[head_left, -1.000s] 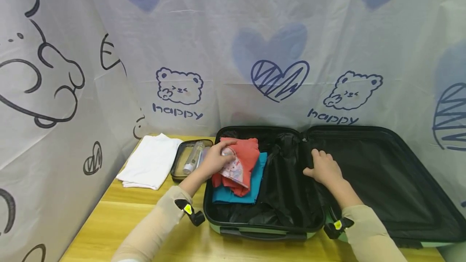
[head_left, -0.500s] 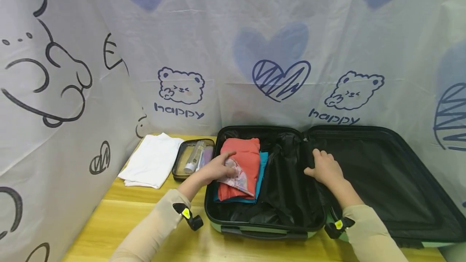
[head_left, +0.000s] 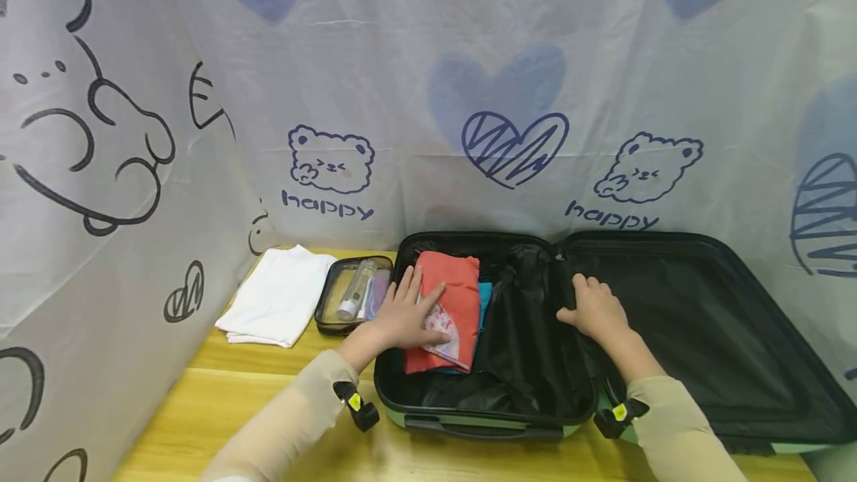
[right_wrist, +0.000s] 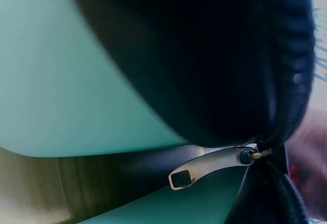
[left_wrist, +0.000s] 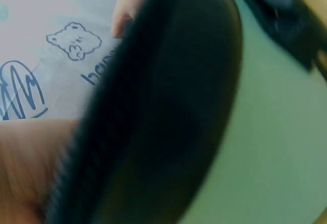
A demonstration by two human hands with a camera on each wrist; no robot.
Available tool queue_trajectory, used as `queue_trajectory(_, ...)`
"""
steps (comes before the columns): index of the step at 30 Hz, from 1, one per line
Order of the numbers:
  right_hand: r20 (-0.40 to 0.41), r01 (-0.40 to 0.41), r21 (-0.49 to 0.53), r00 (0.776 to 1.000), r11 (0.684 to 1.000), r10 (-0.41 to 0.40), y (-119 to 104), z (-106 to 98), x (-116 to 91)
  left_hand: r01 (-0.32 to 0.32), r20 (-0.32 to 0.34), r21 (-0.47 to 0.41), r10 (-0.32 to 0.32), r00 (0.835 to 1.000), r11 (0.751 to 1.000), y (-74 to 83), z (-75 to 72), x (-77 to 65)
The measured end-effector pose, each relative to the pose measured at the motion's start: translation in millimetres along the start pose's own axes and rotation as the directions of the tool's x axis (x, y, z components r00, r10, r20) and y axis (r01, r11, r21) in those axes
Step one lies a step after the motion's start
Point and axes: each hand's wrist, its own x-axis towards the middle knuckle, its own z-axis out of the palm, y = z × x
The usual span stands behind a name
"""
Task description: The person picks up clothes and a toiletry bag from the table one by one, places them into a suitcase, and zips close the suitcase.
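A folded red garment [head_left: 462, 281] with a printed patch lies in the left half of an open green suitcase [head_left: 485, 422] with black lining. Beneath it a blue folded cloth [head_left: 485, 294] shows along the right edge. My left hand [head_left: 405, 318] rests on the red garment's left side, fingers spread and straight. Over the hinge between the two suitcase halves is my right hand [head_left: 598, 309], fingers loosely bent and holding nothing visible. The suitcase edge hides most of each hand in the wrist views; a metal zipper pull [right_wrist: 209, 167] shows in the right wrist view.
Left of the suitcase stands a clear black-edged pouch [head_left: 328, 326] with a bottle [head_left: 357, 290] inside. Further left, a folded white cloth [head_left: 277, 296] lies on the wooden table [head_left: 201, 400]. The suitcase lid [head_left: 710, 341] lies open on the right. A printed curtain [head_left: 415, 95] hangs behind.
The red garment has been straightened out and covers more of the blue cloth. My left hand has gone from gripping its edge to lying spread on it. The right hand stays put.
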Motion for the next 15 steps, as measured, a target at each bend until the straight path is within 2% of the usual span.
queue_trajectory(5, 0.007, 0.000, 0.011, 1.000, 1.000, 0.000, 0.9, -0.3, 0.2, -0.024, 0.041, 0.165, 0.018, 0.999, 0.986, -6.2, 2.3, 0.5)
queue_trajectory(10, 0.015, -0.005, 0.020, 1.000, 1.000, 0.005, 1.5, -1.0, -1.4, -0.097, 0.070, 0.249, 0.082, 0.994, 0.964, -9.3, 5.8, 0.7)
queue_trajectory(15, 0.019, -0.008, 0.020, 1.000, 1.000, 0.008, 0.6, -0.6, -1.5, -0.109, 0.107, 0.314, 0.079, 0.991, 0.943, -10.5, 9.6, 0.7)
